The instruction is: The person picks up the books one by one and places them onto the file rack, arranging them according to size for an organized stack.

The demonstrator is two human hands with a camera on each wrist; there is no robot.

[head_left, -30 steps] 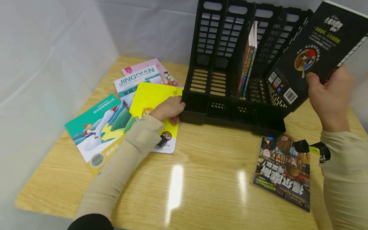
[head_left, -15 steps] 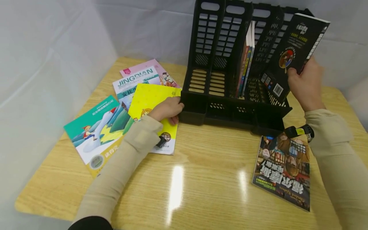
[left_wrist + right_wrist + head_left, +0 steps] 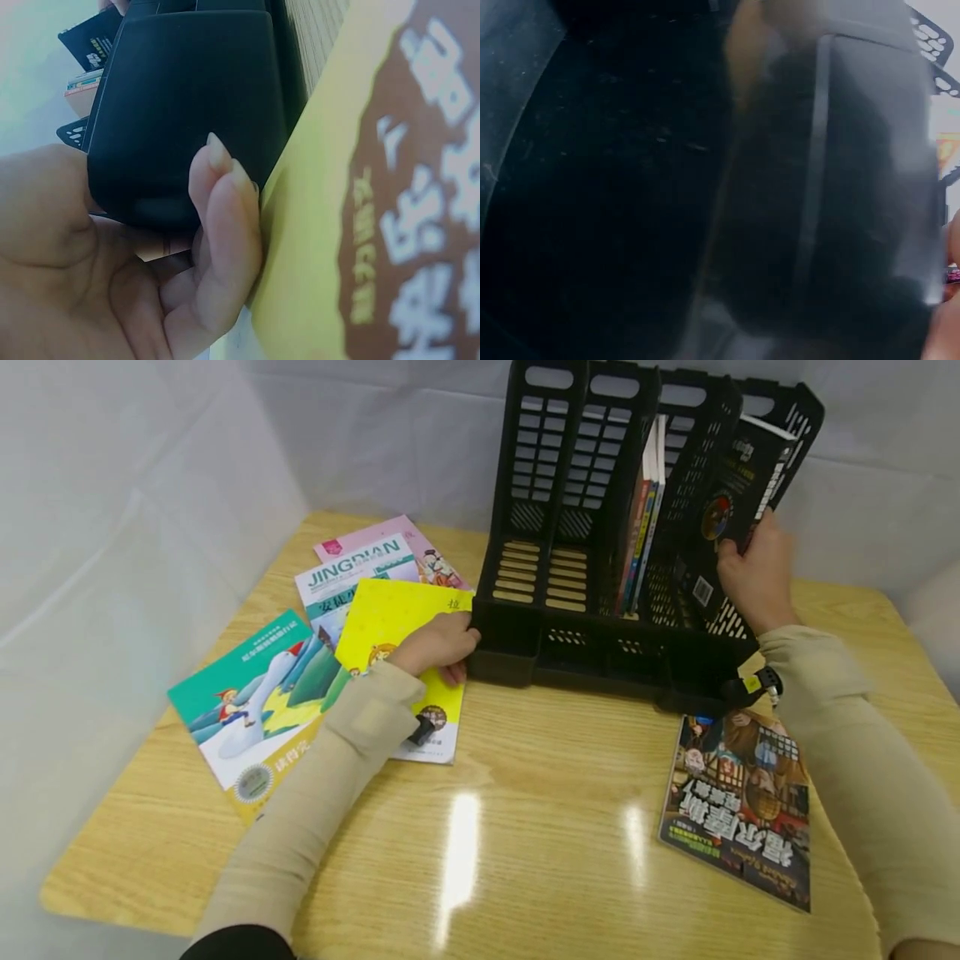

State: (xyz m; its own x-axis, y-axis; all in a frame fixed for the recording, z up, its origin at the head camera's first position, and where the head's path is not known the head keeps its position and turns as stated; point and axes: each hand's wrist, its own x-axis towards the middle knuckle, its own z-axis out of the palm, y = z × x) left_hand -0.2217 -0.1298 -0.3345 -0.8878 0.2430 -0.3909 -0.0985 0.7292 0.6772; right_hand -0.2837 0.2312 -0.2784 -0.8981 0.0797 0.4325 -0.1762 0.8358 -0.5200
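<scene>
At the upper right of the frame, your right hand (image 3: 761, 572) had its grip clamped on the edge of a dark book (image 3: 738, 485), thumb across the back cover. The book leaned, its lower end inside the rightmost compartment of the black file rack (image 3: 592, 668). Your left hand (image 3: 438, 643), near the centre, had its grip closed round the rack's front left corner, just above a yellow book (image 3: 401, 610). Several thin books (image 3: 645, 535) stood upright in the third compartment from the left. Left of centre on the table (image 3: 547, 835), the yellow book overlapped a JINGDIAN book (image 3: 356, 564), which partly covered a pink book (image 3: 427, 547); your left sleeve (image 3: 330, 777) crossed a goose-cover book (image 3: 258, 685). A dark-covered comic (image 3: 738, 810) lay at the lower right, near the rack's front.
</scene>
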